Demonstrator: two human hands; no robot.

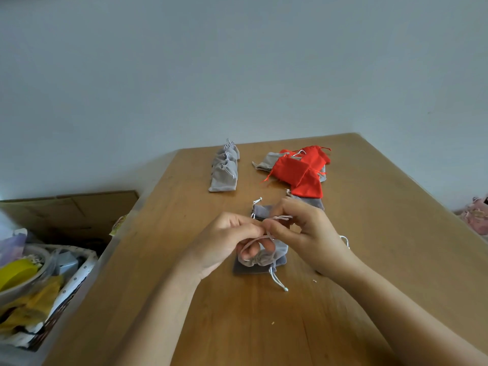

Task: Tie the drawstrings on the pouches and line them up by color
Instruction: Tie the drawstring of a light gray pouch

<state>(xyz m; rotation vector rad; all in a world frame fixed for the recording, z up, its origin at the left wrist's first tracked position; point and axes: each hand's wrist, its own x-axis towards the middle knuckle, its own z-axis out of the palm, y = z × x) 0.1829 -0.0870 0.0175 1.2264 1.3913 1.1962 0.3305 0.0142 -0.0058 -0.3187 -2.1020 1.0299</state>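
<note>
In the head view, a light grey pouch (265,256) is held low over the wooden table (383,220), above a darker grey pouch (248,269) that is largely covered by it. Its pale drawstring (253,240) is looped round the curled fingers of the left hand (227,239). The cord's end is pinched between thumb and forefinger of the right hand (298,228), whose other fingers are loosely bent. The knot itself cannot be made out between the fingertips.

Behind the hands, another grey pouch (261,211) is partly hidden. Farther back, a row of grey pouches (224,167) is laid overlapping, beside a loose heap of red pouches (301,170) under which grey ones are half buried. Pinkish items (475,215) are cut off at the right edge and cannot be identified. A cluttered basket (76,273) is blurred at the left.
</note>
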